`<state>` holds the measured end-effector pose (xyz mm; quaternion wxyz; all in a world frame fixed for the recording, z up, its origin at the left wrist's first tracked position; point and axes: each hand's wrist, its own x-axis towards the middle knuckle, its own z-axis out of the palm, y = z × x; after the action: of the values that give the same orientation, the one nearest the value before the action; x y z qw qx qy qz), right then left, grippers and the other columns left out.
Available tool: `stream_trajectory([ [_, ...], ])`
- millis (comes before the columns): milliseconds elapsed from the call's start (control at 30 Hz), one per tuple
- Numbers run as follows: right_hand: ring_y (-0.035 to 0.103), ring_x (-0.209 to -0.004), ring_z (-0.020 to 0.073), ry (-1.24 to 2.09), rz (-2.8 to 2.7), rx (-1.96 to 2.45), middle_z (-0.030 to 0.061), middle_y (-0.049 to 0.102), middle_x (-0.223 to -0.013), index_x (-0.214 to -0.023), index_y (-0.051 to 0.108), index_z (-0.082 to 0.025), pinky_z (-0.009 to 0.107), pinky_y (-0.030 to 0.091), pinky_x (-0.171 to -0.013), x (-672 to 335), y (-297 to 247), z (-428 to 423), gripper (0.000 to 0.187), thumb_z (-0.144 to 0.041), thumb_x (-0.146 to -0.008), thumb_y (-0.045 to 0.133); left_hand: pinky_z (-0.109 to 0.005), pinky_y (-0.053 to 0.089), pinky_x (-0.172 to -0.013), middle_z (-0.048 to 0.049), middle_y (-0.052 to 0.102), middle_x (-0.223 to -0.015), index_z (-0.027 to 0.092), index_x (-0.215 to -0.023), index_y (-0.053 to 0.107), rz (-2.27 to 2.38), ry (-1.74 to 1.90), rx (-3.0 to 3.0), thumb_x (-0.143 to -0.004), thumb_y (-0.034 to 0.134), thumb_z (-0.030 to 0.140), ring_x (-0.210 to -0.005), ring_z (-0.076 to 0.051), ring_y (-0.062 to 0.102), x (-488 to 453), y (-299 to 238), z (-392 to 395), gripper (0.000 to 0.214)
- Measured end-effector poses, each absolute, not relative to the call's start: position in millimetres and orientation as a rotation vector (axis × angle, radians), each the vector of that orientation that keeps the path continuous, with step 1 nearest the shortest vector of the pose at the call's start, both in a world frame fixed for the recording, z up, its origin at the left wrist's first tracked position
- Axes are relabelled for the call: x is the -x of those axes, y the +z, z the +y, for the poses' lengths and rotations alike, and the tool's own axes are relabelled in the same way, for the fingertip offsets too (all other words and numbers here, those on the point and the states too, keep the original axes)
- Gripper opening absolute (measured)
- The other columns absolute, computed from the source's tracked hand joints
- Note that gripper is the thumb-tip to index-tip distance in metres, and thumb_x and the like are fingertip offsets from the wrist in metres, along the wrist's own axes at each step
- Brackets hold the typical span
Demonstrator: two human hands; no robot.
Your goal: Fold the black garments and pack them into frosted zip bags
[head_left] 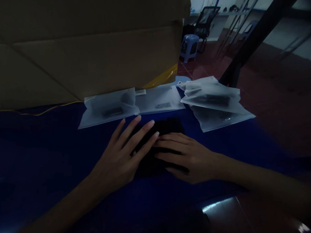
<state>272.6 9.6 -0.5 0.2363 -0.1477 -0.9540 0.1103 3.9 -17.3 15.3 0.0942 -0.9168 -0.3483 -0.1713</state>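
A black, soft-looking item, perhaps folded cloth [151, 164], lies on the blue table surface [54, 153]; the dim light hides its exact kind. My left hand [127, 147] rests over its left side, fingers stretched out and slightly spread. From the right, my right hand [186, 155] lies on the same black item, its fingers extended toward the left hand's fingertips. Just beyond the hands is a frosted zip bag [110, 108] with something dark inside. Another frosted bag [161, 99] with small print lies beside it.
A large cardboard box [96, 56] walls off the back left. More frosted bags [212, 96] are stacked at the back right, near a dark slanted post [257, 38]. A thin yellow wire [43, 111] runs along the box's base. Farther off stand a blue stool [190, 46] and a chair [206, 23].
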Motion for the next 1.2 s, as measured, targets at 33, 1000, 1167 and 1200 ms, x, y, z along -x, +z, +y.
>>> stream_trajectory([
  [33,0.053,-0.141,0.0306,0.323,-2.641,0.418,0.0187,0.064,-0.142,-0.136,0.063,-0.009,0.052,0.047,-0.116,-273.1,-0.1,10.5,0.041,-0.026,-0.099,0.058,-0.067,0.021,-0.127,-0.0105,0.019,-0.173,0.023,-0.165,0.024,-1.062,-0.470,2.706,-0.094,0.050,0.004,-0.160,-0.040,0.015,-4.0,15.8,-17.4,0.078],
  [1000,0.010,-0.161,0.0339,0.264,-2.692,1.090,0.0101,0.019,-0.173,-0.164,0.027,-0.028,0.068,0.015,-0.126,-289.5,-4.7,27.0,0.061,-0.050,-0.109,0.040,-0.064,0.032,-0.122,-0.0119,0.010,-0.175,0.034,-0.167,0.011,-1.133,-0.163,3.034,-0.103,0.044,0.065,-0.159,-0.039,0.018,2.6,-0.8,-9.9,0.078],
  [1167,0.011,-0.160,0.0350,0.317,-2.696,1.080,0.0109,0.019,-0.173,-0.163,0.032,-0.027,0.066,0.022,-0.125,-292.5,-2.0,31.3,0.061,-0.052,-0.108,0.042,-0.065,0.030,-0.123,-0.0110,0.008,-0.175,0.035,-0.167,0.011,-1.143,-0.155,3.057,-0.103,0.045,0.065,-0.159,-0.039,0.018,3.2,-0.2,-9.0,0.078],
  [1200,0.011,-0.160,0.0350,0.328,-2.696,1.071,0.0107,0.019,-0.173,-0.163,0.031,-0.028,0.066,0.023,-0.125,-292.8,-1.7,31.5,0.062,-0.052,-0.108,0.042,-0.066,0.029,-0.123,-0.0109,0.009,-0.175,0.036,-0.166,0.012,-1.147,-0.154,3.055,-0.103,0.046,0.065,-0.159,-0.040,0.018,3.4,-0.5,-9.0,0.078],
])
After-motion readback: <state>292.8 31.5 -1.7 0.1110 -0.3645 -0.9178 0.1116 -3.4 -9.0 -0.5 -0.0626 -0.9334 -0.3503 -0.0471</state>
